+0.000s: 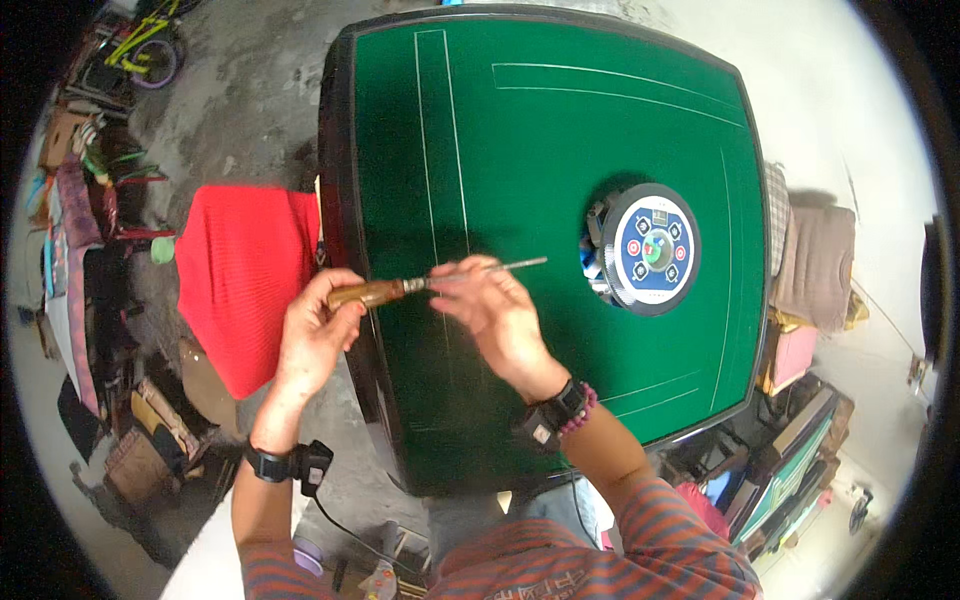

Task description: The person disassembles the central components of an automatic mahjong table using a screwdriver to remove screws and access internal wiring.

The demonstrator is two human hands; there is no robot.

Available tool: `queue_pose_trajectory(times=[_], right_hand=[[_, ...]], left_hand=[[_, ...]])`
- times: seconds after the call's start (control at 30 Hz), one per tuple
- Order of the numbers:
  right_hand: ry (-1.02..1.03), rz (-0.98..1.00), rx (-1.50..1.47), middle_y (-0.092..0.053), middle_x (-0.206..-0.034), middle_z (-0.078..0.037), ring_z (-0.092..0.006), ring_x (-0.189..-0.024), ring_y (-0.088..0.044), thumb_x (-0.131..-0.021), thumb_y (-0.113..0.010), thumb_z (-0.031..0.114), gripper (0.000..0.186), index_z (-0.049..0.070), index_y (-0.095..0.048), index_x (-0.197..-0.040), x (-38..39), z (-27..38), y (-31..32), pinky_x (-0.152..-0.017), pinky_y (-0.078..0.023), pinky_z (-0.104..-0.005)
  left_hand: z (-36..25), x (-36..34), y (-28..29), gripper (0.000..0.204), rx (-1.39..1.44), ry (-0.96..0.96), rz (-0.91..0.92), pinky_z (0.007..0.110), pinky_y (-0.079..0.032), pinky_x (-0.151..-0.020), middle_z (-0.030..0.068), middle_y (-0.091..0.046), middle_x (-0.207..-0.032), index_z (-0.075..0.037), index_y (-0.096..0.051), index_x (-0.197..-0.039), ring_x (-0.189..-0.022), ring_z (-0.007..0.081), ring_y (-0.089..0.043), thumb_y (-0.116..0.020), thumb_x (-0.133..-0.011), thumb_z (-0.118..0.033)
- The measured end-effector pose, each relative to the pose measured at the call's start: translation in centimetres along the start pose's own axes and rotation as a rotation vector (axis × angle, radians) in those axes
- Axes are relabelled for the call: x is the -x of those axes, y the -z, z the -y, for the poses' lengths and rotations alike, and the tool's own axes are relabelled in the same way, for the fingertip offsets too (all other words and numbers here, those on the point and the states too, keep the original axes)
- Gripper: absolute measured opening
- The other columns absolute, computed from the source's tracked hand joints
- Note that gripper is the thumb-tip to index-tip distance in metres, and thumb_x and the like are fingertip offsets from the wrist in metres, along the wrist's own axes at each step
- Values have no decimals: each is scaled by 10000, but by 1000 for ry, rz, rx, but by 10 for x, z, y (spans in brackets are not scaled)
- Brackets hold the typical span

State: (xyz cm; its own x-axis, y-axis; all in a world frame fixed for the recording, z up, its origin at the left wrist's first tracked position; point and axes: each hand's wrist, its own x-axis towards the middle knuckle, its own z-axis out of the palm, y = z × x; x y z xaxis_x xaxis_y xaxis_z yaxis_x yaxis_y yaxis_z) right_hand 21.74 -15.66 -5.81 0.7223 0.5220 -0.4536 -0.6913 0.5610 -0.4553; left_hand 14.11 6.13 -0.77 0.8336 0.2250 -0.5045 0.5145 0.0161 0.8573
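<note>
As the wooden-handled tool (412, 286) hangs above the green desk (560, 390), your left hand (315, 330) has its grip pinching the handle (365, 294); your right hand (500, 322) is at the shaft (525, 264) (blurred, can't tell if it's pinching), with a round control panel (655, 250) to the right.

Lt mod. bright overall; wall (870, 100) R of green table (560, 130) was brightest, nr washed out. Clutter (150, 440) L of table sat dim, detail soft. Dk shadow lay on tabletop along L side of console (658, 250); softer shading spread nr R hand (510, 335) over table. Lt source unclear. R hand's fingers were blurred, prob. motion. Console face on table read fairly sharp. Fisheye bend strong: table edges bowed; blk vignette ringed the view, heaviest at corners.
</note>
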Motion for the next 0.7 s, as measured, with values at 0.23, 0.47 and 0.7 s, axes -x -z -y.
queue_pose_trajectory(times=[0.23, 0.47, 0.7], right_hand=[[341, -88, -65, -622, -1151, -191, -241, -914, -642, -984, -568, 176, 227, 12, -565, -1141, -40, 18, 37, -771, -564, -346], [479, -369, 50, -607, -1121, -108, -168, -875, -600, -982, -581, 207, 187, 84, -555, -1120, -47, 42, 53, -769, -536, -304], [559, -495, 118, -567, -1091, -149, -210, -801, -628, -1023, -494, 274, 229, 80, -481, -1146, -49, 38, 67, -746, -560, -342]], left_hand=[[-5, -84, -10, 287, -54, -94, 123, 216, -471, -672, 14, -638, -951, -44, -577, -1202, -751, 65, -557, -601, -917, -19], [-15, -138, -57, 279, -78, -304, 165, 299, -501, -700, 139, -646, -949, -27, -533, -1181, -784, 203, -646, -581, -907, -8], [11, -152, -78, 315, 57, -179, 160, 275, -484, -699, 135, -577, -1023, 9, -480, -1219, -786, 177, -589, -526, -907, -6]])
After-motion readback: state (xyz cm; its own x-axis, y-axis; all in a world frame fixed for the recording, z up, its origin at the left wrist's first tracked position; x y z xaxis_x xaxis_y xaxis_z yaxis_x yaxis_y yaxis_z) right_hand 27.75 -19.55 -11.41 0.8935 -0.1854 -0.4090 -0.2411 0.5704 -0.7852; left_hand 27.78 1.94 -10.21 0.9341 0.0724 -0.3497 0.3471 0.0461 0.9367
